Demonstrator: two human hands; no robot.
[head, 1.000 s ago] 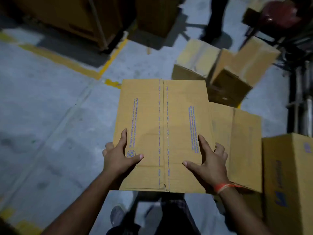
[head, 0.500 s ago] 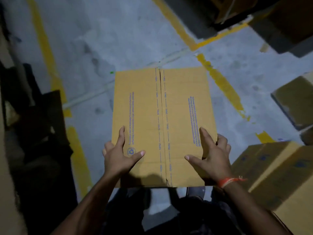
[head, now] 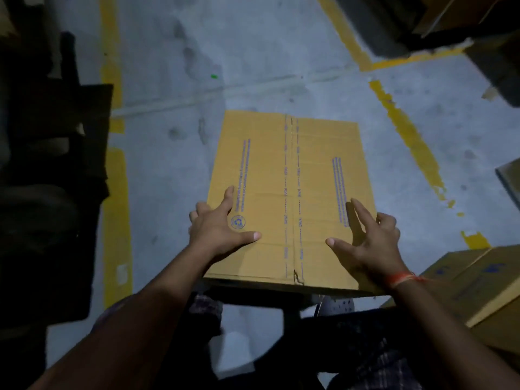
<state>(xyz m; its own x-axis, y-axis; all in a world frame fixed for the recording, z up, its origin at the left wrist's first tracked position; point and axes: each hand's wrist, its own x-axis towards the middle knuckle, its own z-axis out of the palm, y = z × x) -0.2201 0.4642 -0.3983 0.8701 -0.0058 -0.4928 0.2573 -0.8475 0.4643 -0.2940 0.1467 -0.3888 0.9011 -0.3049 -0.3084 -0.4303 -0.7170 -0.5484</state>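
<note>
A flat-topped yellow-brown cardboard box (head: 289, 175) with blue print and a centre seam is held in front of me over the grey floor. My left hand (head: 216, 229) grips its near left edge, with thumb and forefinger on top and the other fingers curled over the side. My right hand (head: 368, 240) holds the near right edge. Its thumb and forefinger are spread over the top and the remaining fingers are bent over the side. The forefinger casts a shadow on the cardboard. An orange thread is tied round the right wrist. My legs and feet show below the box.
Yellow painted lines (head: 408, 142) cross the concrete floor (head: 253, 52). A dark bulky object (head: 53, 192) fills the left side. More cardboard boxes (head: 472, 285) lie at the lower right, and dark stacked goods (head: 450, 23) stand at the top right.
The view has swung left with the box. The loose boxes on the floor ahead have left the view. Both hands keep the same places on the box; the right fingers are spread wider.
</note>
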